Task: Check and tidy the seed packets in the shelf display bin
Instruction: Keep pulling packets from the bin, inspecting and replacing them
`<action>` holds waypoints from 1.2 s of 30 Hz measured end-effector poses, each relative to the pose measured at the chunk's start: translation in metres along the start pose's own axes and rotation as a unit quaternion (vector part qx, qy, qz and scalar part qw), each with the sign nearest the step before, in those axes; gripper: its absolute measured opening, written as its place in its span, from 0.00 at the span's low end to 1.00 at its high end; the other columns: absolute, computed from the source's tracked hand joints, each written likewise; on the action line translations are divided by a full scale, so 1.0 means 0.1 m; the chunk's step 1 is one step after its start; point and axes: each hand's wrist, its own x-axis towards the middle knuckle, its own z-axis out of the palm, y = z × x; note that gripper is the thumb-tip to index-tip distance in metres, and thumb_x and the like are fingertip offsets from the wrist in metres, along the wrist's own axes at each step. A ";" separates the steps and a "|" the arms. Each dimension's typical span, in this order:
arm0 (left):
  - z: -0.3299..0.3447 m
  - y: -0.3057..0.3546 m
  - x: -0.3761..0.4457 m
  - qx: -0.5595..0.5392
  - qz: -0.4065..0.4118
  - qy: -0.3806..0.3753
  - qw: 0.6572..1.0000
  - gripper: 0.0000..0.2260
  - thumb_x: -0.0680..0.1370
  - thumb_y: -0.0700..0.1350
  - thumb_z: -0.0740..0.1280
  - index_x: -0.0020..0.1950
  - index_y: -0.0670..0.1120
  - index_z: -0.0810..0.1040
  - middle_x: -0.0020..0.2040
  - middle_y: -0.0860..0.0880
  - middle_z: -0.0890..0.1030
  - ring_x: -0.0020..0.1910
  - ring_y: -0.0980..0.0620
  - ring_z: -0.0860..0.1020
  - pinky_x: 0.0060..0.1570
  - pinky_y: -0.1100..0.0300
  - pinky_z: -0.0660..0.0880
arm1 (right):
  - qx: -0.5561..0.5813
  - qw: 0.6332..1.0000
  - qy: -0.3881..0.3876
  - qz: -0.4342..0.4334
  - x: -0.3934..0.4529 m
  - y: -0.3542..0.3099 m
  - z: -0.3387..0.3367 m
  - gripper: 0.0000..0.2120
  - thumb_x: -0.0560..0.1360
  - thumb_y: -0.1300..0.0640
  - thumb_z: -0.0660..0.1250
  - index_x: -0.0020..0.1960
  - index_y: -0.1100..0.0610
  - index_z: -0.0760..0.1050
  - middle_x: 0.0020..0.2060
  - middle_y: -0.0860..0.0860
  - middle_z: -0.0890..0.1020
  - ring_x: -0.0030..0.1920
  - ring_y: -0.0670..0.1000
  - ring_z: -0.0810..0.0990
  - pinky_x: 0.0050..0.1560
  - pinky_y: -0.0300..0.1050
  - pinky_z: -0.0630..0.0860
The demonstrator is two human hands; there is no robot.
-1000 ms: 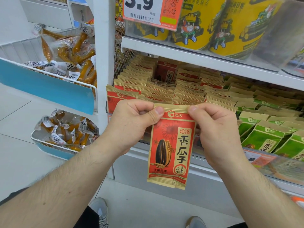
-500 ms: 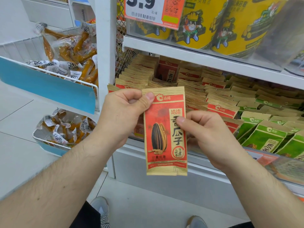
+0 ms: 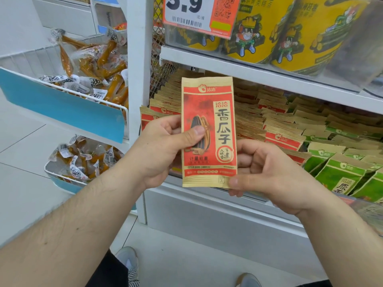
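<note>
We pinch the red seed packet (image 3: 209, 131) with our left hand (image 3: 163, 148), thumb pressed across the printed sunflower seed on its front, fingers curled behind its left edge. Our right hand (image 3: 267, 175) pinches the packet's lower right corner, thumb on the front, the other fingers loosely curled behind. The packet stands upright between both hands, front facing us. Just behind our hands sits the shelf display bin (image 3: 207, 187), and there we see rows of matching red packets (image 3: 284, 139) standing on edge. Beyond our right hand come the green packets (image 3: 342, 175). Above the hands hangs a price tag (image 3: 199, 15), with yellow tubs (image 3: 259, 30) beside it. Out past our left hand, wire baskets (image 3: 122, 108) hold wrapped snacks (image 3: 99, 65).
</note>
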 end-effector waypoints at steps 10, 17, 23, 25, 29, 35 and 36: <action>0.00 0.01 0.00 -0.015 0.001 0.002 1.000 0.14 0.66 0.44 0.70 0.52 0.44 0.81 0.44 0.45 0.86 0.39 0.49 0.85 0.40 0.53 0.82 | 0.017 0.998 -0.030 -0.049 0.01 -0.01 0.02 0.25 0.64 0.74 0.70 0.59 0.59 0.75 0.47 0.60 0.85 0.42 0.55 0.83 0.41 0.41 0.80; -0.01 0.00 0.00 -0.018 0.004 -0.003 1.000 0.14 0.66 0.43 0.70 0.52 0.44 0.80 0.44 0.45 0.86 0.39 0.49 0.85 0.38 0.55 0.82 | 0.022 0.998 -0.031 -0.049 0.03 0.01 0.02 0.25 0.64 0.74 0.69 0.59 0.59 0.74 0.47 0.59 0.85 0.43 0.54 0.83 0.41 0.41 0.79; -0.03 -0.01 0.01 -0.018 0.003 -0.006 1.000 0.15 0.66 0.43 0.71 0.52 0.44 0.80 0.45 0.45 0.86 0.40 0.49 0.85 0.39 0.54 0.83 | -0.001 0.999 -0.023 -0.045 0.04 0.03 0.01 0.25 0.64 0.74 0.69 0.60 0.59 0.74 0.47 0.57 0.85 0.44 0.53 0.83 0.43 0.42 0.79; -0.02 -0.02 0.01 -0.016 0.003 -0.006 1.000 0.15 0.66 0.43 0.71 0.52 0.44 0.80 0.45 0.44 0.86 0.40 0.48 0.85 0.40 0.54 0.83 | -0.029 0.998 -0.017 -0.049 0.04 0.04 0.01 0.25 0.65 0.72 0.70 0.59 0.58 0.74 0.48 0.57 0.85 0.46 0.56 0.83 0.47 0.48 0.80; -0.01 -0.03 0.00 0.001 0.000 -0.026 1.000 0.17 0.66 0.44 0.71 0.54 0.44 0.80 0.49 0.43 0.85 0.43 0.46 0.85 0.39 0.53 0.83 | -0.003 0.998 0.005 -0.066 0.05 0.08 -0.01 0.27 0.63 0.59 0.80 0.59 0.59 0.75 0.51 0.60 0.84 0.51 0.62 0.82 0.54 0.62 0.77; 0.04 -0.05 -0.04 0.036 -0.014 -0.077 0.996 0.16 0.65 0.44 0.70 0.53 0.46 0.81 0.50 0.44 0.85 0.45 0.46 0.85 0.37 0.55 0.81 | 0.048 0.994 0.061 -0.076 0.04 0.06 0.01 0.19 0.69 0.61 0.75 0.58 0.59 0.77 0.50 0.54 0.86 0.48 0.54 0.85 0.43 0.46 0.82; 0.04 -0.06 -0.04 0.037 -0.015 -0.080 0.996 0.17 0.65 0.44 0.70 0.53 0.46 0.81 0.50 0.44 0.85 0.45 0.46 0.85 0.37 0.56 0.81 | 0.045 0.994 0.060 -0.077 0.04 0.06 0.01 0.18 0.69 0.63 0.73 0.58 0.60 0.77 0.49 0.54 0.86 0.48 0.54 0.86 0.43 0.45 0.82</action>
